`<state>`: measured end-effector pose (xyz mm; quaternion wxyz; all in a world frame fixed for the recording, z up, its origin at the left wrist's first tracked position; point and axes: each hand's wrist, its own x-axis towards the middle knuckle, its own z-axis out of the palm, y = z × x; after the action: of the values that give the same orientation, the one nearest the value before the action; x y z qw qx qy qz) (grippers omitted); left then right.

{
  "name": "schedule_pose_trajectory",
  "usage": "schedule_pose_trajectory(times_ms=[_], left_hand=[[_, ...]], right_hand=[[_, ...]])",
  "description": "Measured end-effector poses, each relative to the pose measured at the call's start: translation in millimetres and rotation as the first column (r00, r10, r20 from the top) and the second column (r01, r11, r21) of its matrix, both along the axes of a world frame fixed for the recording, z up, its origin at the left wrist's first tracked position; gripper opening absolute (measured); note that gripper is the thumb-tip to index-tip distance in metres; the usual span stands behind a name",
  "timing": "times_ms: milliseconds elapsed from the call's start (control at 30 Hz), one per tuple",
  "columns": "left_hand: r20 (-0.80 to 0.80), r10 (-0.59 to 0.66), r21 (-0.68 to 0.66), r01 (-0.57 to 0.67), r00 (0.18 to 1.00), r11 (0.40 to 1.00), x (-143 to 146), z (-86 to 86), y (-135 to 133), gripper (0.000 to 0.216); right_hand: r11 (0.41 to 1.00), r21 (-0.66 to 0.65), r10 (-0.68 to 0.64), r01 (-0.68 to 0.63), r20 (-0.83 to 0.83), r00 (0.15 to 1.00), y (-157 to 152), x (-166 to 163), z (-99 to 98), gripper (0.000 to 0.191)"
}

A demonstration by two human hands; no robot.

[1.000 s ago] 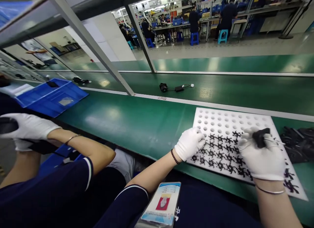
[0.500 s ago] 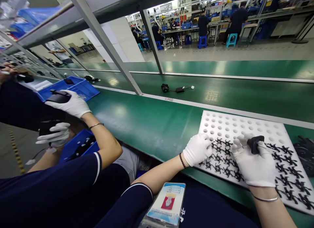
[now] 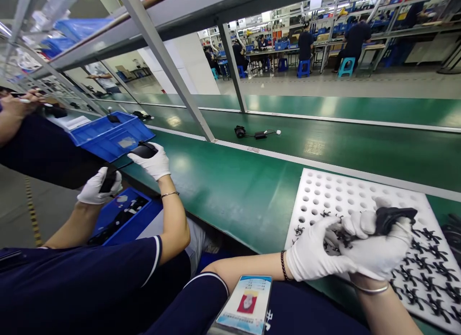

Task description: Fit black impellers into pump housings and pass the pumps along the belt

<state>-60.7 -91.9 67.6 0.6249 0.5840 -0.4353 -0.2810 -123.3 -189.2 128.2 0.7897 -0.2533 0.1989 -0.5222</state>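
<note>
A white foam tray (image 3: 345,191) with rows of round holes lies on the green bench, and several small black impellers (image 3: 421,272) sit in its near rows. My gloved right hand (image 3: 378,253) hovers over the tray's near edge, closed round a black housing part (image 3: 394,216) with a thin white stick along it. My gloved left hand (image 3: 317,255) presses against the right hand. Its fingertips pinch a small black impeller (image 3: 338,237) between the two hands.
A co-worker on my left holds black parts in gloved hands (image 3: 153,159) over a blue bin (image 3: 122,215). Another blue bin (image 3: 111,135) sits on the bench. A black cabled part (image 3: 240,131) lies on the conveyor belt. A badge (image 3: 245,303) hangs below my arms.
My left hand has left the tray's rows and joined my right hand near the tray's front edge. The co-worker's hands have come in toward the bench. The view has shifted left.
</note>
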Motion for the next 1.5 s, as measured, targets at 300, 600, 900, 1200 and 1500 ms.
schedule_pose_trajectory(times_ms=[300, 600, 900, 1200, 1500], left_hand=[[0.525, -0.151, 0.043, 0.152, 0.838, 0.988, 23, 4.2, -1, 0.020], [-0.495, 0.079, 0.123, -0.021, 0.865, 0.992, 30, 11.1, 9, 0.041], [-0.898, -0.076, 0.094, 0.358, 0.434, 0.929, 13, 14.6, -1, 0.046], [0.227, 0.103, 0.154, -0.140, 0.968, 0.978, 13, 13.2, 3, 0.021], [0.094, 0.173, 0.198, -0.189, 0.980, 0.962, 21, -3.6, 6, 0.042]], right_hand=[[0.952, 0.216, 0.225, -0.218, -0.008, 0.974, 2, 3, 2.5, 0.036], [0.912, 0.367, 0.199, -0.185, -0.002, 0.980, -24, 6, -4.0, 0.043], [0.937, 0.156, 0.326, -0.312, -0.068, 0.943, -4, 11, -10.1, 0.039], [0.885, 0.373, 0.305, -0.278, -0.014, 0.952, -16, 8, 1.2, 0.049], [0.891, 0.436, 0.164, -0.131, -0.039, 0.986, -21, 7, -12.0, 0.035]])
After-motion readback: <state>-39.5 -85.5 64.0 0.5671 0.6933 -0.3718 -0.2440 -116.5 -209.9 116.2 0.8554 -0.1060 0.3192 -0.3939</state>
